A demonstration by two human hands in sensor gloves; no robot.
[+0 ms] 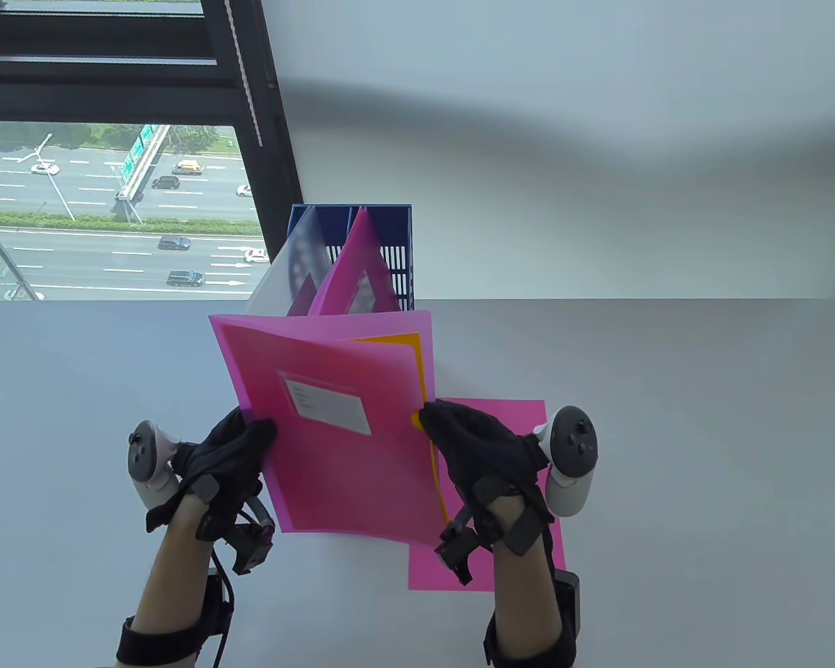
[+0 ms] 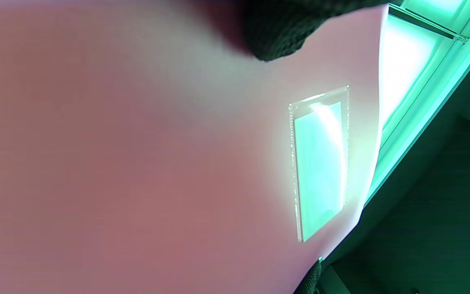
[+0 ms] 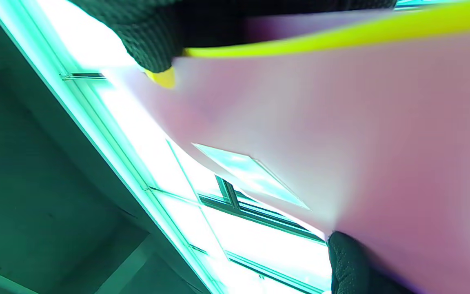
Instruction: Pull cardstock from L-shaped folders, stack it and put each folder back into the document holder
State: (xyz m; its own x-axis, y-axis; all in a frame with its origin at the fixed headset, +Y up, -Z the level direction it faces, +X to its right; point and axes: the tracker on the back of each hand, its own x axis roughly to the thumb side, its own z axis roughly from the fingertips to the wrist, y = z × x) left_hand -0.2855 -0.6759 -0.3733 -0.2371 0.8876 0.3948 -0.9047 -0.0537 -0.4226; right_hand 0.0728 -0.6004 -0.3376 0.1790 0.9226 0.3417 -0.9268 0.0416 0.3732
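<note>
A pink translucent L-shaped folder [image 1: 334, 431] with a white label is held up above the table between both hands. My left hand [image 1: 240, 445] grips its left edge. My right hand [image 1: 459, 435] pinches the orange-yellow cardstock [image 1: 417, 362] that shows at the folder's open right side. In the right wrist view the yellow cardstock [image 3: 341, 38] runs along the top above the pink folder [image 3: 341, 143], with my fingertip [image 3: 153, 45] on it. The left wrist view is filled by the folder [image 2: 137, 163]. A pink cardstock sheet [image 1: 522, 501] lies flat on the table under my right hand.
A blue document holder [image 1: 390, 243] stands at the table's far edge with a clear folder [image 1: 299, 264] and a pink folder [image 1: 351, 278] in it. A window with a dark frame [image 1: 250, 104] is behind at the left. The grey table [image 1: 703, 452] stretches to the right.
</note>
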